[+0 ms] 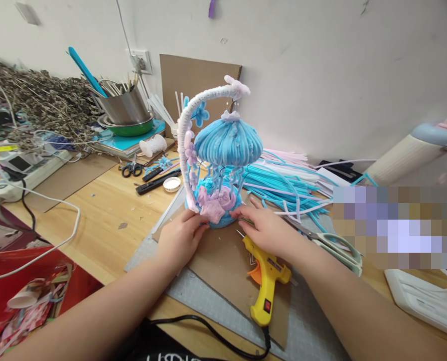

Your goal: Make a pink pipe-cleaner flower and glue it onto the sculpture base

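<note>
A pipe-cleaner jellyfish ornament [229, 143] stands upright on a sheet of brown cardboard [219, 260]. Its blue ribbed cap hangs from a curved white stem, with curly blue tentacles below. Pink shapes, one like a star, sit on the round blue base. My left hand [181, 235] grips the base's left front edge, fingers closed on it. On the right side of the same base, my right hand [263, 225] holds on with bent fingers; some fingertips are hidden. Under my right wrist lies a yellow hot glue gun [267, 286], its nozzle pointing toward the base.
Blue, white and pink pipe cleaners [279, 183] are piled behind my right hand. Scissors [336, 245] with pale green handles lie by my right forearm. Black scissors [132, 169], a box cutter [157, 181] and a white lid [171, 184] lie at left. The glue gun's black cord [208, 328] runs along the front.
</note>
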### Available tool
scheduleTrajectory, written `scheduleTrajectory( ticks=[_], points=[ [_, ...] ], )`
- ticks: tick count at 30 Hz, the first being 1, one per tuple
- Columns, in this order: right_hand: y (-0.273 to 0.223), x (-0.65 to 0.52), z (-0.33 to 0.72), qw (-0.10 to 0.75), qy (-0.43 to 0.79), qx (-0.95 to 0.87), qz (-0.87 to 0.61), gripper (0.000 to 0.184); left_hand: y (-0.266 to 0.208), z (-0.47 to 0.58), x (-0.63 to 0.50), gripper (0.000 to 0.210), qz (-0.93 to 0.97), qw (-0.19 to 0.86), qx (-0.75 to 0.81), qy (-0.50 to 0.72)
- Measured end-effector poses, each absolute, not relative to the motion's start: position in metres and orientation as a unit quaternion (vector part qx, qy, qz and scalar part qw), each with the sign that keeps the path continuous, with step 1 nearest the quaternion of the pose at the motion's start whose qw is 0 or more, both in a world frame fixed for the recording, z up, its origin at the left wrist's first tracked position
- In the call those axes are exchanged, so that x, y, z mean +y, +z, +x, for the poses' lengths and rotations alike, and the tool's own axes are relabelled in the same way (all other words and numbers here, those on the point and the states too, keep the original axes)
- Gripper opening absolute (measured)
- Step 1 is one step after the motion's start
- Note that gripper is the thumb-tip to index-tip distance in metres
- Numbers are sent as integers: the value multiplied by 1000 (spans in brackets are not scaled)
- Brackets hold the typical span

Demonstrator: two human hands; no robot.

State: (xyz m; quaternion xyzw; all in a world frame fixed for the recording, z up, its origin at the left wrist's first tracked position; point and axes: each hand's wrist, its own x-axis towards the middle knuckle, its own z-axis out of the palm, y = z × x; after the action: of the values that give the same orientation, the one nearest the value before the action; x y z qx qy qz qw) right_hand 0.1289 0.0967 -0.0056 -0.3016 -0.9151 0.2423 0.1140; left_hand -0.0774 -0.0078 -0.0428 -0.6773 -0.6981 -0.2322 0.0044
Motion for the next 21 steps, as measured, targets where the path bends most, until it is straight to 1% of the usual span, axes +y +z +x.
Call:
scheduleTrajectory(
  ticks=[7,11,15,18,21],
  points=[
    [-9,98,130,118,236,-918,-297,32,-37,-73,-6,12,-678,-17,-706,-203],
    [-8,98,130,114,237,-916,-302,32,-36,-77,-13,13,-662,-19,-719,-213],
    [-6,98,130,114,234,-916,-304,32,-37,-86,-17,16,-631,-17,-727,-269],
    [-5,97,129,113,233,-916,-306,31,-36,-89,-18,18,-616,-44,-721,-316],
    [-5,97,129,112,236,-915,-306,30,-35,-89,-18,21,-592,-74,-731,-332]
  ],
)
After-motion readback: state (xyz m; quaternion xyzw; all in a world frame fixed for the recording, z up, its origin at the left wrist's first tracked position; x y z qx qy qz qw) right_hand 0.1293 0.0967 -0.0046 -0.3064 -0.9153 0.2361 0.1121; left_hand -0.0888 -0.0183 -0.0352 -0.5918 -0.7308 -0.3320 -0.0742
